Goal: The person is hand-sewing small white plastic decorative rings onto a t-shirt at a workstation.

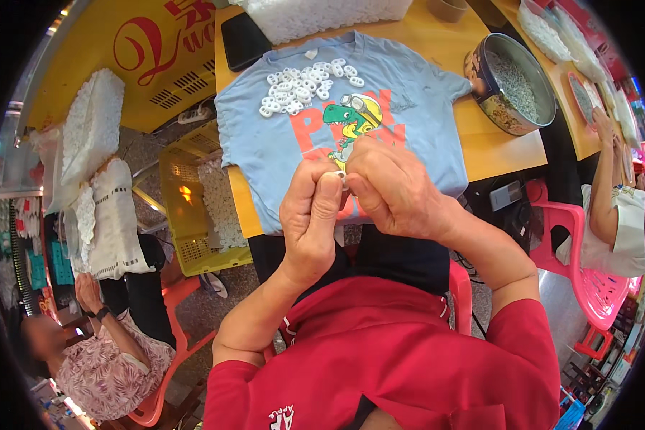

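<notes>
Over the printed front of a grey-blue T-shirt (438, 154): one small white plastic piece (340, 174), between the two hands. Left hand (309, 215) has it pinched, thumb against curled index finger. Right hand (400, 188) is bunched against its other side, fingers curled in; can't tell what those fingertips grip, they're hidden. Farther up the shirt, loose pile of white oval two-hole links (294, 89). Shirt is spread on the wood-toned desk (505, 152), near end hanging off the edge. Beyond the collar, clear bag of white pieces (326, 16); flat black rectangular object (244, 41) left of it. Right of the shirt, round tin (500, 118) with small grey bits. Left of the desk, yellow crate (170, 192) holding more white pieces.
</notes>
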A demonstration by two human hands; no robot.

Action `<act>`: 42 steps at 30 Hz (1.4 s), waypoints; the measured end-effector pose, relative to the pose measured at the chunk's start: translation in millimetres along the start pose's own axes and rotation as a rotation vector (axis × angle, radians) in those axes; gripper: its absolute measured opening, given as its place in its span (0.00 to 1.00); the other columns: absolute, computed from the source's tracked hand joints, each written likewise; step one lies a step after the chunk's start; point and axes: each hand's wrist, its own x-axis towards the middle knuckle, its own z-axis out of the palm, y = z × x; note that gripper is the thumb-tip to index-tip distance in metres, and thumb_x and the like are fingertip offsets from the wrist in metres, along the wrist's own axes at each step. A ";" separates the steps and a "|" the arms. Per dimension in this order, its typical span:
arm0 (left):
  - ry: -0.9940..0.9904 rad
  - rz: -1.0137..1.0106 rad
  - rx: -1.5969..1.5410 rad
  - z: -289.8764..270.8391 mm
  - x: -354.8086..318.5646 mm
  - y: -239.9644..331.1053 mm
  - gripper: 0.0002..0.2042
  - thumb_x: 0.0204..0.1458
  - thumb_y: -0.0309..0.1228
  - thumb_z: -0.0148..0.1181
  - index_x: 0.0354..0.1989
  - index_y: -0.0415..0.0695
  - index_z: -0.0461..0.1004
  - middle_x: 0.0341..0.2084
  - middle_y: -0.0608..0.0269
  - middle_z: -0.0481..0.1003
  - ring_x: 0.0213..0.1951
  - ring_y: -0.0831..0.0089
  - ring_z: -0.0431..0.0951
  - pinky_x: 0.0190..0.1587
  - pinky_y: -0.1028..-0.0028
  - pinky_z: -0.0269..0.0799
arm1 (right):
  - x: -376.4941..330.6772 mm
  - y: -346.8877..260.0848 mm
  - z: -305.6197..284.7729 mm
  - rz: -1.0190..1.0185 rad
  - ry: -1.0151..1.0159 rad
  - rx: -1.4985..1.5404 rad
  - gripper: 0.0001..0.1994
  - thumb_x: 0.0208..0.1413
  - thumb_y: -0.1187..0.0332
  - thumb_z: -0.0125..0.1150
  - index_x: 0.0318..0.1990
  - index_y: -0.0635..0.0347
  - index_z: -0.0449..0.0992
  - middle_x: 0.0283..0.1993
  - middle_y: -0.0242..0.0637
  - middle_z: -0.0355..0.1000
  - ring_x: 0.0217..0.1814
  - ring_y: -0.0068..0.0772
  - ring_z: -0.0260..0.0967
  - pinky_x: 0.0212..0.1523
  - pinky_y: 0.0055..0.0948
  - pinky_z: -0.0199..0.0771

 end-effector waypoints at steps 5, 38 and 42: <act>-0.014 0.070 0.091 -6.2 2.3 -5.0 0.06 0.64 0.27 0.44 0.33 0.41 0.65 0.23 0.73 0.62 0.26 0.84 0.57 0.28 0.82 0.56 | 2.3 -6.9 -4.3 0.087 -0.052 0.042 0.02 0.56 0.79 0.51 0.32 0.67 0.65 0.27 0.42 0.64 0.25 0.44 0.63 0.25 0.36 0.63; 0.032 -0.137 0.104 -17.0 15.5 -22.2 0.08 0.64 0.29 0.45 0.32 0.41 0.64 0.23 0.72 0.63 0.25 0.85 0.60 0.28 0.82 0.59 | -6.9 23.8 5.9 0.402 -0.145 0.042 0.07 0.62 0.72 0.48 0.34 0.67 0.67 0.30 0.43 0.64 0.28 0.44 0.64 0.29 0.35 0.64; 0.039 -0.166 0.043 -33.3 15.4 -22.2 0.09 0.64 0.32 0.45 0.32 0.43 0.65 0.21 0.73 0.62 0.25 0.85 0.59 0.28 0.82 0.58 | 17.5 58.2 -26.9 0.656 -0.167 -0.023 0.09 0.61 0.67 0.50 0.37 0.66 0.73 0.34 0.43 0.71 0.34 0.45 0.69 0.35 0.33 0.68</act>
